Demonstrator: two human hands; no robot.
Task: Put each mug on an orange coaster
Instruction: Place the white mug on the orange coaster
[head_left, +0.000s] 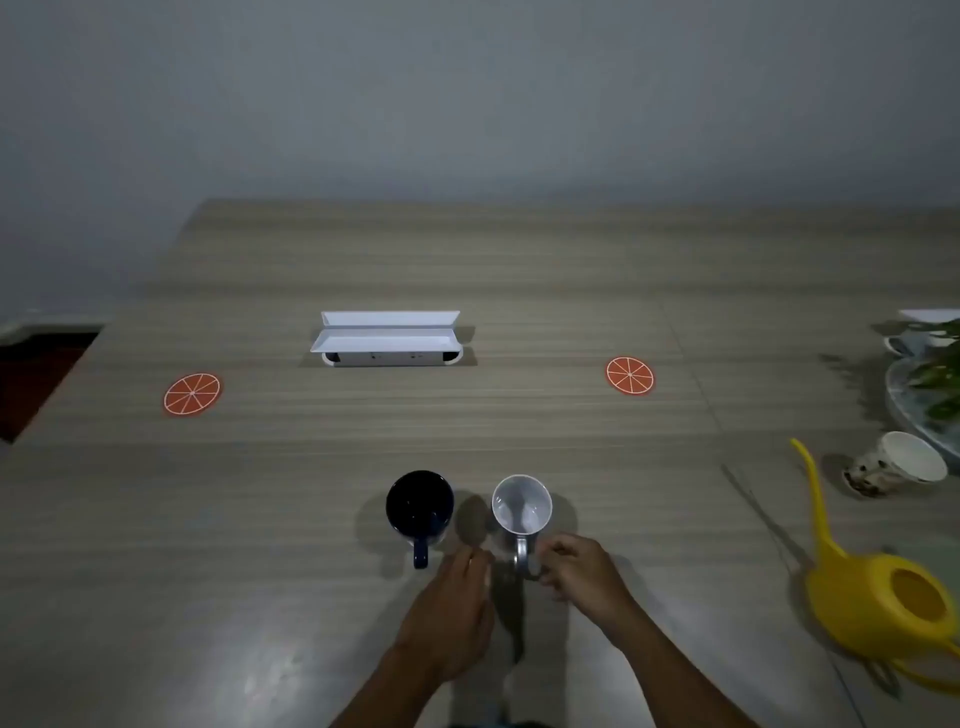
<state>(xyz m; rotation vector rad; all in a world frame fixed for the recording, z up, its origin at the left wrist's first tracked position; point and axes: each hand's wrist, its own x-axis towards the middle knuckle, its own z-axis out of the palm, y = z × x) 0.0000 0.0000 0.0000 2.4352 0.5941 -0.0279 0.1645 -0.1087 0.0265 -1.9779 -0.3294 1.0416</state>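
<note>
Both my forearms reach forward from the near edge of the desk (519, 291), bare to the wrist. My left hand (457, 597) lies flat-sided and relaxed, fingers straight and together, their tips just short of the white mug's (522, 505) handle, on its left side. My right hand (579, 569) sits on the handle's right side, fingers (551, 553) curled inward toward it, thumb tucked; whether they actually pinch the handle I cannot tell.

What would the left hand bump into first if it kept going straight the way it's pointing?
Probably the handle of the dark blue mug. The left hand points up the wooden table, its fingertips just right of that handle, though depth is unclear.
</note>
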